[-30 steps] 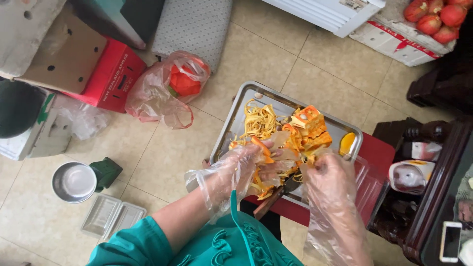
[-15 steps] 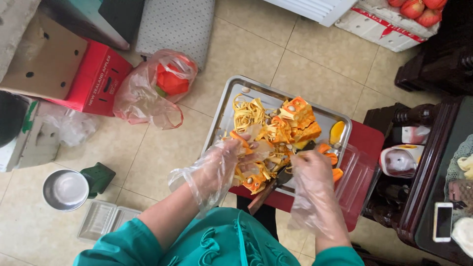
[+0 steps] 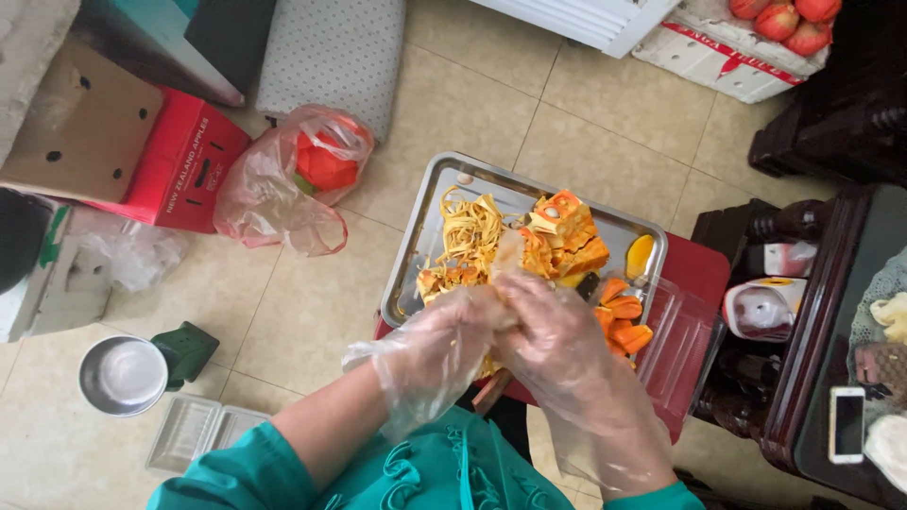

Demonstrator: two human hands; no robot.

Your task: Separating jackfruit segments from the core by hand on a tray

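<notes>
Both hands work together over the near edge of the metal tray (image 3: 425, 246), each in a loose clear plastic glove. The left hand (image 3: 444, 345) and the right hand (image 3: 557, 331) meet, fingers curled inward around a piece of the orange fruit (image 3: 567, 236); what exactly sits between the fingers is hidden by the gloves, so I cannot tell how firm the grip is. The step looks like pulling flesh pods away from the stringy fibre, and it seems to be mid-way: much fruit is not yet separated. The next move likely calls for a steady pull apart with the thumbs, keeping the piece above the tray.

Counted: one tray, resting on one red stool (image 3: 704, 274). On the tray's far side lies one heap of pale yellow strands (image 3: 470, 227); toward its right corner, one block of fruit chunks. One clear plastic box (image 3: 680, 331) sits at the tray's right edge, with about four orange pods (image 3: 624, 316). On the floor: one plastic bag (image 3: 293, 179), one steel bowl (image 3: 121, 375), one empty clear container (image 3: 194, 434).
</notes>
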